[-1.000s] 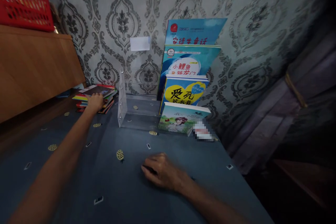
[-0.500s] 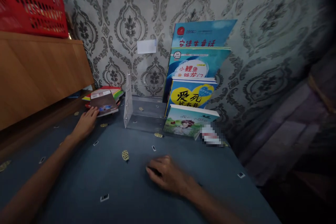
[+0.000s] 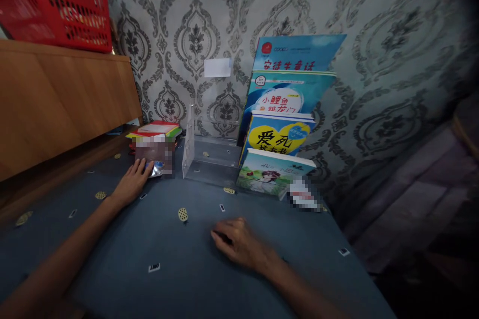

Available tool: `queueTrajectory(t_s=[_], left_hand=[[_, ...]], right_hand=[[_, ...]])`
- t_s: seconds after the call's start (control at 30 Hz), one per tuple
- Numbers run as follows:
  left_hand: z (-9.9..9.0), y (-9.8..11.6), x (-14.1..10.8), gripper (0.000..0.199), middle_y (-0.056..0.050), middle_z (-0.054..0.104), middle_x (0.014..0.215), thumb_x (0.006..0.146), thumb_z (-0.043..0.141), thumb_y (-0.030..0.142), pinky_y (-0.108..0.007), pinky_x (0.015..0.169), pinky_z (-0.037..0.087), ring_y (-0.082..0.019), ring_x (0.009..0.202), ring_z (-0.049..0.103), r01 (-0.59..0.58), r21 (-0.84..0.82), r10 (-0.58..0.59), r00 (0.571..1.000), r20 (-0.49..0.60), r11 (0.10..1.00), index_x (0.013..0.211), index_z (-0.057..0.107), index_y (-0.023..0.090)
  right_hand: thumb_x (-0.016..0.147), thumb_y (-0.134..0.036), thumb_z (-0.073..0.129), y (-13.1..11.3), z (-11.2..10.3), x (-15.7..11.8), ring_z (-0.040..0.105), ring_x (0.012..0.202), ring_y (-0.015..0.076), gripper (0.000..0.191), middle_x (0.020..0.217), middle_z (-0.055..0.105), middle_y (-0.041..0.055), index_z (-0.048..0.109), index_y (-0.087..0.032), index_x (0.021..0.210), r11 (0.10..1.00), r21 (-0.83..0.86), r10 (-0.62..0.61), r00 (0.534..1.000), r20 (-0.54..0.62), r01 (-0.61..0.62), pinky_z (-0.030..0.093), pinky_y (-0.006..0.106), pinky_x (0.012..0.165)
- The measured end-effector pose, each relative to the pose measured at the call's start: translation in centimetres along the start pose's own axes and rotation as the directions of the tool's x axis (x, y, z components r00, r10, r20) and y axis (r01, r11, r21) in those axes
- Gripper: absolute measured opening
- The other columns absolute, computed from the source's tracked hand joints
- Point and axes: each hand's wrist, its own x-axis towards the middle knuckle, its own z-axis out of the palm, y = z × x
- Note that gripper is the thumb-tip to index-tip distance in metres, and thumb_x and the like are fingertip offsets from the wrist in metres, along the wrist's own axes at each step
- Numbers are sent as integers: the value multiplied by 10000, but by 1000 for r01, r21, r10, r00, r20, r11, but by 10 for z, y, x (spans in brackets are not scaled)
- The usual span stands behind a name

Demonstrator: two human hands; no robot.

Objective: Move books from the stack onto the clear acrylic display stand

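Note:
My left hand (image 3: 134,179) lies with outstretched fingers on the near edge of a brown-covered book (image 3: 155,152); part of that cover is pixelated. Beneath and behind the book is a small pile of books with red and green covers (image 3: 160,128). My right hand (image 3: 237,243) rests loosely curled on the blue patterned tablecloth (image 3: 179,269), with nothing visible in it. Beyond it stands a clear tiered book rack (image 3: 189,144). Its right half carries blue books (image 3: 292,89), a blue-and-yellow book (image 3: 280,134) and a green-covered book (image 3: 275,175) in front.
A wooden cabinet (image 3: 67,109) with a red plastic basket (image 3: 75,15) on top stands at the left. A white label (image 3: 217,67) shows on the rack's clear back panel. A pixelated item (image 3: 303,194) lies beside the rack, near the table's right edge.
The brown-covered book has slid toward me off the pile a little, with my left hand on it. My right hand stays about where it was. The view has shifted slightly left.

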Motion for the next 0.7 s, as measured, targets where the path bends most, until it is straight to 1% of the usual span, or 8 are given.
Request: queueTrajectory(t_s=[0.07, 0.13, 0.2, 0.27, 0.37, 0.47, 0.53, 0.7], left_hand=[[0, -2, -13, 677, -202, 399, 1615, 906, 315, 54, -504, 1187, 391, -326, 1524, 320, -33, -28, 33, 999, 22, 999, 1571, 398, 156], [0, -4, -29, 695, -192, 390, 1621, 895, 331, 57, -491, 1191, 393, -317, 1523, 325, -61, -70, 67, 995, 80, 996, 1582, 374, 154], [-1, -6, -45, 696, -172, 383, 1628, 899, 320, 67, -481, 1182, 410, -308, 1518, 340, -67, -121, 85, 986, 146, 990, 1586, 372, 168], [-2, -8, -60, 699, -141, 380, 1637, 899, 313, 73, -474, 1173, 425, -297, 1516, 347, -68, -169, 99, 979, 180, 983, 1585, 379, 193], [-7, -8, -76, 702, -117, 389, 1638, 902, 304, 73, -482, 1175, 420, -287, 1519, 345, -96, -209, 132, 977, 169, 973, 1584, 382, 218], [-17, -4, -90, 648, -121, 409, 1627, 957, 259, 107, -500, 1151, 445, -300, 1513, 354, -130, -232, 170, 972, 160, 964, 1577, 398, 233], [-23, 1, -102, 618, -105, 413, 1627, 984, 271, 139, -492, 1135, 466, -302, 1513, 353, -167, -265, 210, 967, 143, 950, 1577, 397, 264], [-32, 19, -149, 652, -43, 377, 1648, 975, 327, 122, -444, 1125, 485, -288, 1523, 336, -319, -394, 355, 935, 21, 862, 1589, 357, 339]], right_hand=[[982, -219, 514, 0, 0, 0, 511, 523, 106, 286, 605, 604, -16, 568, -196, 702, 1000, 4, 1, 1000, 1, -1, 318, 263, 576], [976, -216, 512, 0, -1, 1, 502, 509, 103, 291, 601, 607, -15, 567, -195, 691, 1000, 9, -5, 1000, -4, 5, 309, 265, 567], [972, -216, 505, 0, -1, 1, 490, 497, 101, 299, 590, 603, -16, 565, -194, 680, 1000, 11, -7, 1000, -12, 7, 305, 266, 561], [973, -216, 496, 0, -1, 2, 482, 492, 101, 302, 585, 602, -15, 570, -194, 680, 1000, 15, -10, 1000, -12, 11, 303, 262, 552], [987, -227, 485, 1, 0, 2, 504, 511, 105, 298, 604, 621, -4, 611, -187, 720, 999, 22, -23, 1000, -9, 24, 317, 250, 555], [996, -240, 493, 2, 2, 2, 531, 524, 108, 294, 616, 640, 7, 650, -178, 756, 999, 25, -35, 999, -24, 35, 336, 242, 565], [998, -243, 502, 3, 3, 2, 531, 516, 107, 294, 613, 643, 6, 657, -177, 757, 999, 19, -35, 999, -30, 35, 343, 239, 564], [999, -246, 507, 3, 5, 1, 535, 513, 112, 301, 609, 635, 6, 661, -180, 749, 999, -7, -46, 998, -48, 45, 358, 240, 550]])
